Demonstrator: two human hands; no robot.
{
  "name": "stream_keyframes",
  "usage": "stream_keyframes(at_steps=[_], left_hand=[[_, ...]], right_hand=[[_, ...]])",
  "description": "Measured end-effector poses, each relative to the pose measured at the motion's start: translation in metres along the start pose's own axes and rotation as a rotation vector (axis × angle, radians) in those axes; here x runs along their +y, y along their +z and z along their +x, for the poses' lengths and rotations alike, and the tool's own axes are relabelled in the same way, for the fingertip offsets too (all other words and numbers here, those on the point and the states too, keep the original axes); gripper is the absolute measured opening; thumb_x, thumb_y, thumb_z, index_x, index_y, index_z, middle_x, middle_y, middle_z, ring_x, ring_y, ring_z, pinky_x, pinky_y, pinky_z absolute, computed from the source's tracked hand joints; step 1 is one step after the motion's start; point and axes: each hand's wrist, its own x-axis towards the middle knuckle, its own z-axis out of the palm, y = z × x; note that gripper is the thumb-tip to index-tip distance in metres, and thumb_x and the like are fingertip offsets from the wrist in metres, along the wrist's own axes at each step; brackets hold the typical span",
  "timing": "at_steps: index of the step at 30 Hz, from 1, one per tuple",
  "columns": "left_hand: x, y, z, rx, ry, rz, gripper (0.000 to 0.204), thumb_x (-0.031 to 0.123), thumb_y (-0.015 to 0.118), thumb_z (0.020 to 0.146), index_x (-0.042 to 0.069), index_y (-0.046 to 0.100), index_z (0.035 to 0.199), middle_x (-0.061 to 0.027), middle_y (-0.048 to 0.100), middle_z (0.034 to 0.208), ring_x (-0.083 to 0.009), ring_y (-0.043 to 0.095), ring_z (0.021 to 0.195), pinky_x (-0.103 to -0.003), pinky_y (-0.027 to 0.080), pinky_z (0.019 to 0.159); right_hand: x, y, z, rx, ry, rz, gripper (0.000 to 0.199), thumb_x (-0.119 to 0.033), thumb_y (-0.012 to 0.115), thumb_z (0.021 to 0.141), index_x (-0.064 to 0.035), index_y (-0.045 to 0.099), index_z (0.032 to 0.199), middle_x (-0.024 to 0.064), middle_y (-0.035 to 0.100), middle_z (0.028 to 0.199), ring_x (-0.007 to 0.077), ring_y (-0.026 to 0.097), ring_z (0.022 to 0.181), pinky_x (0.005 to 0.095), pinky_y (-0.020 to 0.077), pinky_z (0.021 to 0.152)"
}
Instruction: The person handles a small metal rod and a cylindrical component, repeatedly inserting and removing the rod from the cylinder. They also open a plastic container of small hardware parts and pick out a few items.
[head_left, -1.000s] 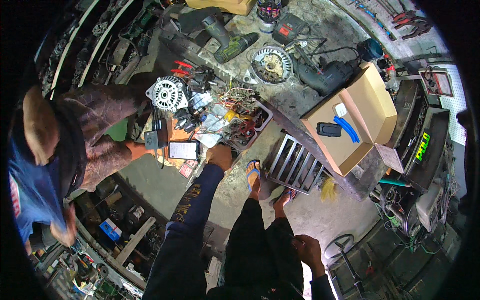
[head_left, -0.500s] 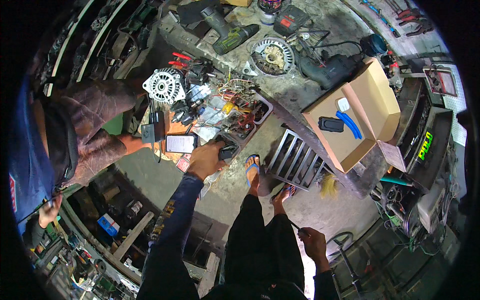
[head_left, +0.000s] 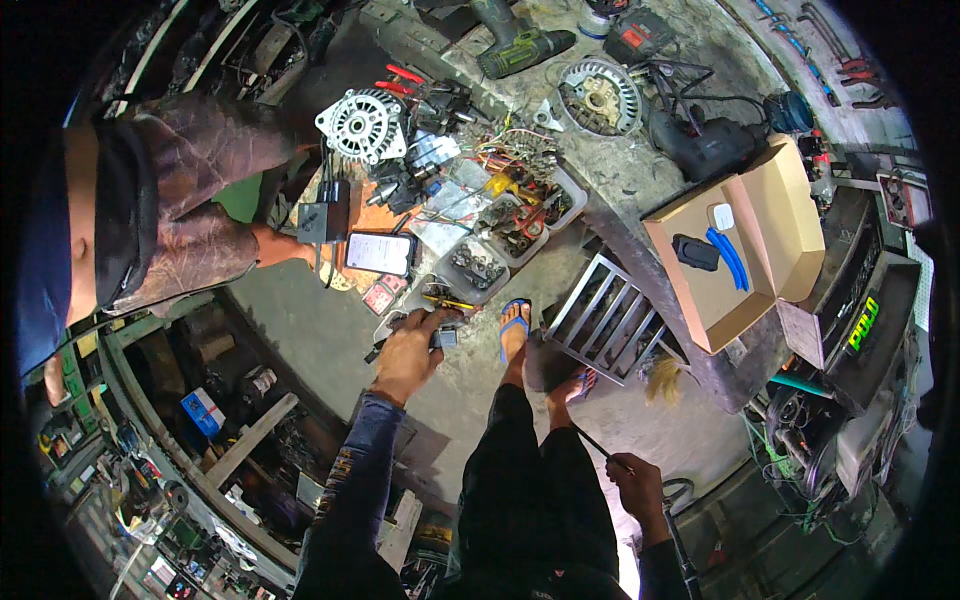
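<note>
Lower in the frame than before, and farther from the phone (head_left: 380,253), the left hand (head_left: 405,358) had drawn away from the clear tub (head_left: 480,295), whose small metal parts now lay uncovered. It sat left of centre, palm down, fingers curled over some dark pieces, with a small grey block (head_left: 444,339) just beside the fingertips. Whether those fingers pinched anything could not be told, since the back of the hand hid them.

At lower right of centre, the right hand (head_left: 636,484) was closed around a thin dark rod (head_left: 592,441), which stuck out toward the upper left, over the person's dark trousers (head_left: 575,480).

Above the left hand, the phone lay with its screen lit, and a slotted round metal housing (head_left: 365,126) rested farther up. A cordless drill (head_left: 525,52) lay at top centre, near a ring-shaped metal housing (head_left: 600,98). On the right, an open cardboard box (head_left: 778,225) held a blue curved piece (head_left: 728,260) and a black case (head_left: 695,253). Another person's patterned shorts (head_left: 190,255) filled the left.
</note>
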Motion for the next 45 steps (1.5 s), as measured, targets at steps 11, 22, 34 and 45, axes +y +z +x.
stream_keyframes(at_steps=[11, 22, 34, 45], left_hand=[[-0.007, 0.017, 0.029, 0.107, -0.056, 0.038, 0.069, 0.009, 0.080, 0.079, 0.009, 0.054, 0.143, -0.0206, 0.057, 0.136, -0.0430, 0.063, 0.117, -0.049, 0.055, 0.096], [0.010, -0.026, 0.021, 0.368, -0.122, -0.288, 0.048, 0.003, 0.076, 0.080, 0.004, 0.068, 0.128, -0.0225, 0.069, 0.119, -0.0402, 0.067, 0.111, -0.046, 0.054, 0.095], [0.038, -0.031, 0.056, 0.467, -0.046, -0.333, 0.021, 0.005, 0.072, 0.086, 0.001, 0.076, 0.106, -0.0186, 0.075, 0.097, -0.0304, 0.074, 0.080, -0.039, 0.057, 0.074], [0.054, 0.021, 0.134, 0.061, -0.024, 0.188, 0.025, 0.015, 0.063, 0.086, 0.003, 0.077, 0.102, -0.0221, 0.076, 0.101, -0.0408, 0.074, 0.097, -0.048, 0.059, 0.086]], right_hand=[[0.022, 0.006, -0.004, -0.004, 0.020, 0.022, 0.024, -0.024, 0.068, 0.095, -0.0048, 0.076, 0.108, 0.0130, 0.076, 0.087, 0.0239, 0.074, 0.078, 0.0361, 0.0563, 0.073], [0.031, 0.014, -0.008, 0.005, 0.015, 0.017, 0.027, -0.024, 0.069, 0.094, -0.0027, 0.075, 0.111, 0.0151, 0.078, 0.091, 0.0259, 0.076, 0.083, 0.0366, 0.0571, 0.074], [0.027, 0.013, 0.002, -0.008, 0.060, 0.070, 0.026, -0.020, 0.068, 0.095, -0.0018, 0.075, 0.112, 0.0136, 0.078, 0.089, 0.0203, 0.075, 0.082, 0.0328, 0.0568, 0.076], [0.051, 0.014, 0.002, -0.011, 0.100, 0.176, 0.027, -0.019, 0.068, 0.094, 0.0010, 0.074, 0.110, 0.0114, 0.077, 0.086, 0.0162, 0.072, 0.078, 0.0315, 0.0556, 0.073]])
